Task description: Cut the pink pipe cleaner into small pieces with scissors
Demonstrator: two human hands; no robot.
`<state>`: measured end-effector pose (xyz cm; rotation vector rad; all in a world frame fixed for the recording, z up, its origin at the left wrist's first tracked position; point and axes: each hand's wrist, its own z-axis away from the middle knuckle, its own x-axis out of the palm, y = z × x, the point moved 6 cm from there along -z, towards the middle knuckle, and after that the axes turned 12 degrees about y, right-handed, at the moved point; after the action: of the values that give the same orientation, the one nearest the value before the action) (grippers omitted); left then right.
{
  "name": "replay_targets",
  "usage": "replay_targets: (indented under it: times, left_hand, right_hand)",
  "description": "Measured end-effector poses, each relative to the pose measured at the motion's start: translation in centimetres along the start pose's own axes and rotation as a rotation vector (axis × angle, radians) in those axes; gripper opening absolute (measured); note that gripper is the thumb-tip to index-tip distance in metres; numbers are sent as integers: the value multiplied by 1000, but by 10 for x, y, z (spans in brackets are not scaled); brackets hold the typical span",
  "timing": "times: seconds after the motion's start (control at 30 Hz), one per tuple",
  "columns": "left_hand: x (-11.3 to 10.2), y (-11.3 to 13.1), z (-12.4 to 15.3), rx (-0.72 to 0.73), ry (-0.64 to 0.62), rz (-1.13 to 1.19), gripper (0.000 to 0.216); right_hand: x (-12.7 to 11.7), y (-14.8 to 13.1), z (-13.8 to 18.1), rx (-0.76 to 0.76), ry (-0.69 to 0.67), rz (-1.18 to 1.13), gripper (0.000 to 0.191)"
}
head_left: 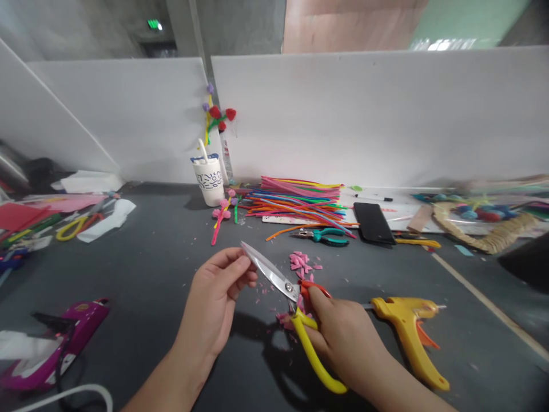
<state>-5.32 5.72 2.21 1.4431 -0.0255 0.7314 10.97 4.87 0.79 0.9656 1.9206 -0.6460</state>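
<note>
My right hand point(338, 329) grips the yellow and red handles of a pair of scissors point(278, 280), whose steel blades point up and left. My left hand point(217, 297) is curled, its fingertips pinched together right beside the blade tips; whatever it holds is too small to make out. Pink scraps point(302, 263) lie on the dark table just beyond the blades. More pink bits point(283, 317) sit under the scissors' pivot.
A yellow glue gun point(409, 335) lies right of my hand, a magenta glue gun point(64, 337) at the left. Behind are a pile of coloured pipe cleaners point(300, 200), green pliers point(326, 236), a black phone point(373, 223), a white cup point(209, 180) and other scissors point(77, 226).
</note>
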Motion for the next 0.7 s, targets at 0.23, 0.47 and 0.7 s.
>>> replay_targets:
  times: [0.23,0.47,0.7]
  left_hand:
    - [-1,2,0,21,-9,-14,2]
    - [14,-20,11,-203,-219,-117,3]
    - [32,-49,36,-440,-490,-254,9]
  right_hand:
    - [-1,3,-3,56,-34,-47,33]
    - [-2,14,-6,401,-72,-613,20]
    - [-3,16,-2,750,-159,-1116,15]
